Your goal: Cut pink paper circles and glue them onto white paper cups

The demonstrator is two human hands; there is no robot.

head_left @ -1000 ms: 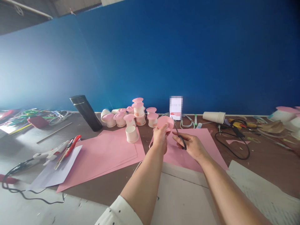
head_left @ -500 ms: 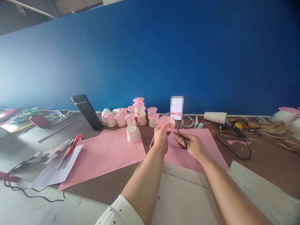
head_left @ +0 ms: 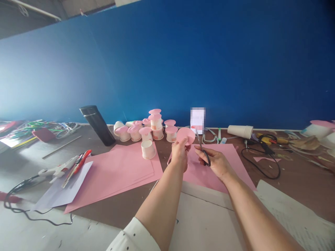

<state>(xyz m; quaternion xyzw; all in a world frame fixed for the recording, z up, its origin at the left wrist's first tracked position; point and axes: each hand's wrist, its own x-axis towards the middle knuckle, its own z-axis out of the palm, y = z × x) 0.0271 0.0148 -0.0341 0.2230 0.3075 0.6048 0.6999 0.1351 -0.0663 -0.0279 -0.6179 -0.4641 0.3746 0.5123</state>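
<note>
The left hand (head_left: 181, 152) pinches a pink paper disc (head_left: 186, 133) between thumb and fingers, holding it up over the middle of the tabletop (head_left: 125, 211). The right hand (head_left: 216, 162) grips a pair of scissors (head_left: 208, 159) by the dark handles, fingers curled around them. The blades point away from the person and stand just beside the disc's right edge; whether they touch it I cannot tell.

Beneath the right hand lies a pink paper sheet (head_left: 235, 167). To the left, overlapping pink sheets (head_left: 117, 170) carry a white paper cup (head_left: 148, 151) near their far right corner. Behind that cup, a cluster of paper cups topped with pink discs (head_left: 145, 134) sits near the blue panel (head_left: 167, 62), some of them stacked. A phone (head_left: 197, 120) with a lit, blurred screen leans upright at the back, beyond the scissors. Right of it, a nested stack of white paper cups (head_left: 238, 131) lies on its side.

At the left, a black flask (head_left: 97, 126) appears tilted. Nearer the person, a white glue gun (head_left: 59, 169) and a red-handled cutter (head_left: 81, 163) lie side by side, partly over a pale sheet (head_left: 69, 193).
</note>
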